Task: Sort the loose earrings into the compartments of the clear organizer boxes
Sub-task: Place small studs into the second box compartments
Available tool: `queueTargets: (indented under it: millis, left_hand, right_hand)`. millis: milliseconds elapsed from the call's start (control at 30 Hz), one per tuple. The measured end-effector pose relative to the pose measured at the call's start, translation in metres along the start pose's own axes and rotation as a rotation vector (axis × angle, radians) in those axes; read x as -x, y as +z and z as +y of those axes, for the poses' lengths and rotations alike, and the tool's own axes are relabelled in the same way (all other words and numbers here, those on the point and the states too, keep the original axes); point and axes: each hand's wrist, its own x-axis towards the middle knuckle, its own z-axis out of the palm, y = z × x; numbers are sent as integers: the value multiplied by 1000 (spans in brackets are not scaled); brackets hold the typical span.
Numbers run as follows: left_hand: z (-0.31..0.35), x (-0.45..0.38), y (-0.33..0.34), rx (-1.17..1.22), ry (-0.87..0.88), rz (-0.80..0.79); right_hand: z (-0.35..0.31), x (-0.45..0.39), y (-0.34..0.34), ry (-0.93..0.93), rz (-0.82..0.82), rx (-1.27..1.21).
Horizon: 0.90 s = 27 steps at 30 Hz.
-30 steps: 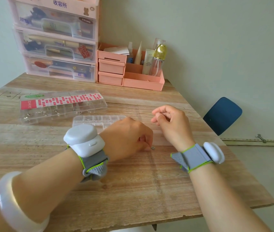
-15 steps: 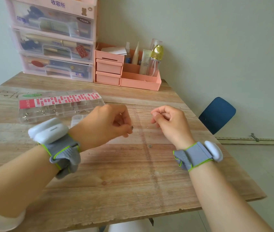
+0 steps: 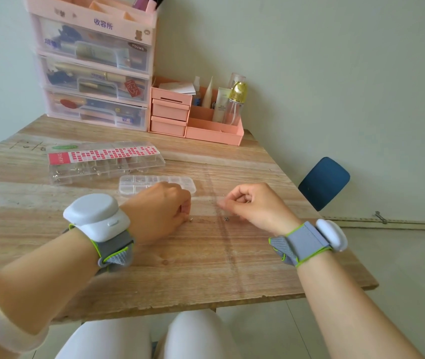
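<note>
Silvery earring (image 3: 191, 218) just off curled left hand (image 3: 163, 212): pinch low, lift straight. Right hand (image 3: 256, 207) curled; contents unclear.

Legible text, far beyond the left hand (image 3: 162, 211):
- "收容所" in purple on the top tier of the pink drawer tower (image 3: 94, 63).
- "YOUMG" on a dark oval tag, top drawer front.
- Red label strip (image 3: 58, 158) on the long clear organizer box (image 3: 105, 161): lettering too small to read.
- Tube (image 3: 220, 104) in the pink desk caddy (image 3: 214, 132): print illegible.
</note>
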Motion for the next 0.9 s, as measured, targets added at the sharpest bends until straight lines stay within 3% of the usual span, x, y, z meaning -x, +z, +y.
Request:
queueTargets:
  millis: [167,300,367,500,600,700,900]
  left_hand:
    - [0,-1,1,-6,5,12]
    - [-4,1,2,151,-16,88]
    - [-7,1,0,322,-28,142]
    - [-12,1,-5,685,-1,186]
    - [-13,2,-6,879,44,174]
    - [-16,4,-7,1027,59,156]
    - [-22,5,-9,1066,39,161]
  right_hand:
    - [0,4,-5,43,-55,86]
    - [-1,4,-6,40,-45,142]
    - [-6,3,-3,25,-50,10]
    - [-20,1,2,9,-141,-572]
    - [-30,1,6,38,-243,-841]
    - [-36,-1,13,46,-310,-944]
    - [-40,-3,21,43,-395,-1016]
